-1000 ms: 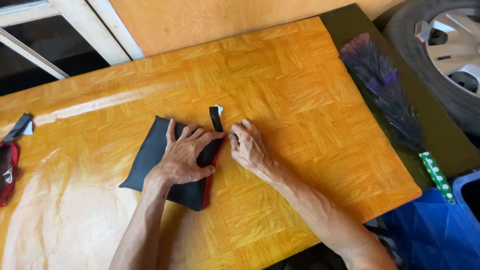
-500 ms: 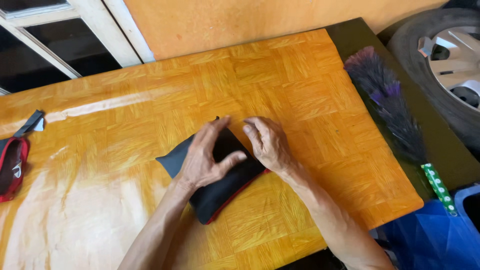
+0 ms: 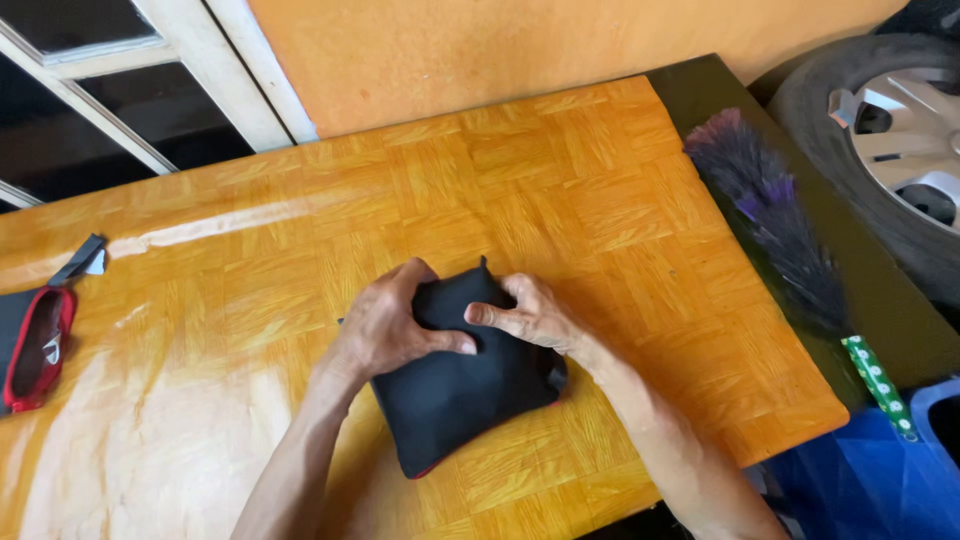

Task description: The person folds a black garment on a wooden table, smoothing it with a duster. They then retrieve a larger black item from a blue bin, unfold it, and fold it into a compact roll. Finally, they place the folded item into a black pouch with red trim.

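A black fabric pouch [image 3: 460, 395] with a thin red edge lies folded on the orange wooden table [image 3: 620, 200]. My left hand [image 3: 385, 325] rests on its upper left part, fingers bent over the top edge and thumb pressing on the cloth. My right hand [image 3: 525, 315] grips the pouch's upper right corner, fingers curled onto the fabric. Both hands meet near the middle of the pouch's top.
A second black and red item [image 3: 35, 345] with a grey strap lies at the table's left edge. A purple feather duster [image 3: 775, 225] with a green handle lies along the dark right border. A car wheel [image 3: 890, 140] stands at the right, a blue thing [image 3: 870, 480] below it.
The pouch went from spread flat with a strap showing to a folded compact shape. Both hands moved together onto its top, and the view shifted closer.
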